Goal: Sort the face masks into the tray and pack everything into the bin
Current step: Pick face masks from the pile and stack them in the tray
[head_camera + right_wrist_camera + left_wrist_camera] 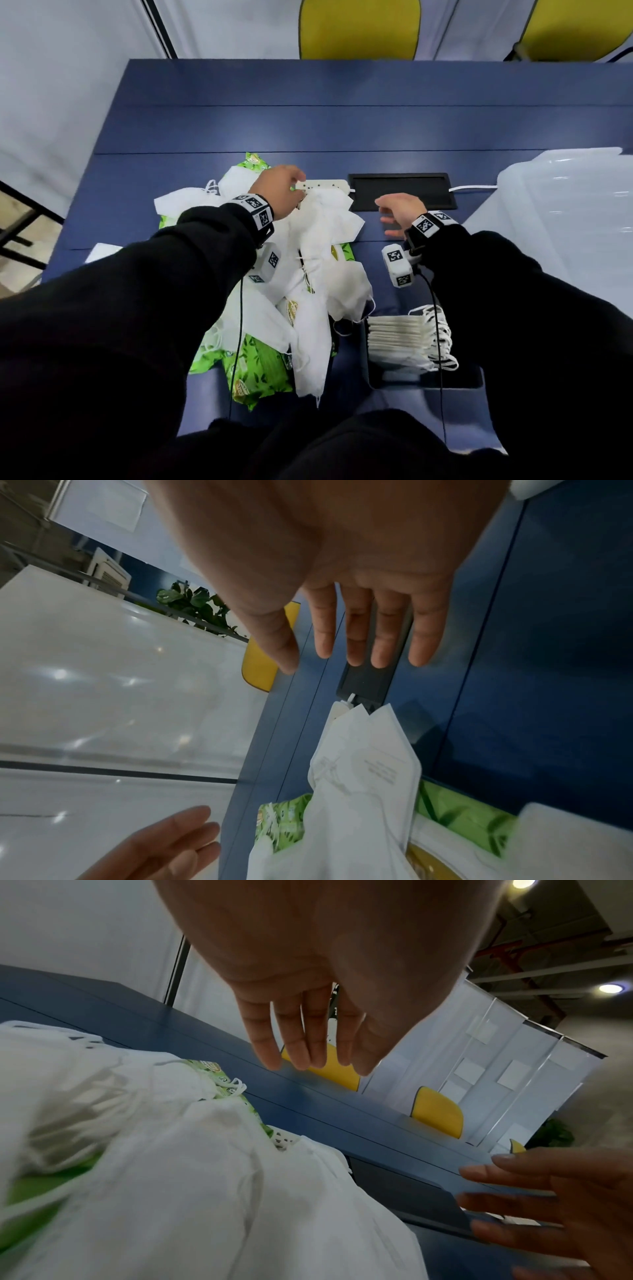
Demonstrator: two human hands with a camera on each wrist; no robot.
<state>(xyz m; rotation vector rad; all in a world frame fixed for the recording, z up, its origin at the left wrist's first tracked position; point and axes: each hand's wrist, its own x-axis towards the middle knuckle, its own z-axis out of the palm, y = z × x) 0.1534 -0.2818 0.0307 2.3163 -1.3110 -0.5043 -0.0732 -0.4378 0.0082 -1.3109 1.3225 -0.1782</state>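
Hands both spread, holding nothing: left hand (279,192) over loose masks (318,260) mid-frame, right hand (399,212) beside them. Stacked masks (397,337) in tray (424,380) lower right; bin (565,219) at right edge.

No text can be read w/ certainty in any view. The green packets (263,363) lying among the white masks on the desk carry oval gold-and-white brand logos, lettering too small and blurred to make out. One white mask (373,772) in the right wrist view bears a few lines of faint grey print, illegible. The wristbands (255,209) and the white camera blocks (397,265) at the wrists carry black-and-white square coded markers, no letters or nos. on them. Small round symbols on a packet edge (226,1081) in the left wrist view: unreadable.
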